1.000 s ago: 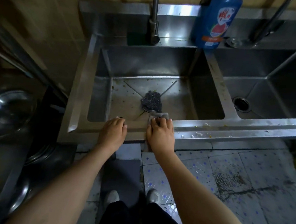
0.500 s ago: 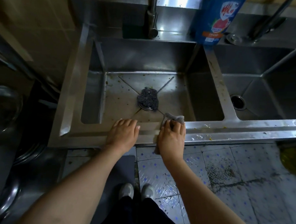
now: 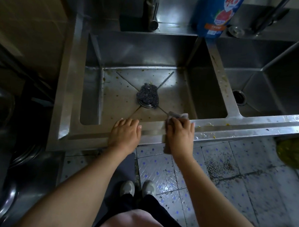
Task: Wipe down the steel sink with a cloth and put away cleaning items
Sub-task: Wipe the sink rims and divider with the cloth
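Steel sink (image 3: 250, 127): double-basin unit, set against the back wall and filling the upper half of the view. All positions below are referenced to its front rim.

1. Nearest, below the front rim: two light shoes (image 3: 127, 188) stand on the tiled floor (image 3: 229, 172), which is speckled with dirt.
2. On the front rim, ahead of the left basin (image 3: 140, 49): the left hand (image 3: 125, 135) lies flat, palm down, fingers extended and reaching the inner edge. It holds nothing.
3. On the front rim, just right of the left hand and apart from it: the right hand (image 3: 179, 135) presses the cloth (image 3: 177, 115) against the steel, fingers bent over it. One end of the cloth projects past the fingertips over the inner edge; the other end hangs below the outer edge.
4. Along the front rim, right of the right hand: yellow food scraps (image 3: 210, 124) and water droplets.
5. Beyond the front rim, at the centre of the left basin floor: a dark scouring pad (image 3: 147, 95) rests on the drain (image 3: 146, 105). The basin floor carries scattered specks.
6. Further right: the right basin, with an uncovered drain (image 3: 239, 100).
7. Farthest, on the back ledge: a faucet (image 3: 151, 9) behind the left basin, and a blue detergent bottle (image 3: 215, 15) upright behind the divider between the basins.
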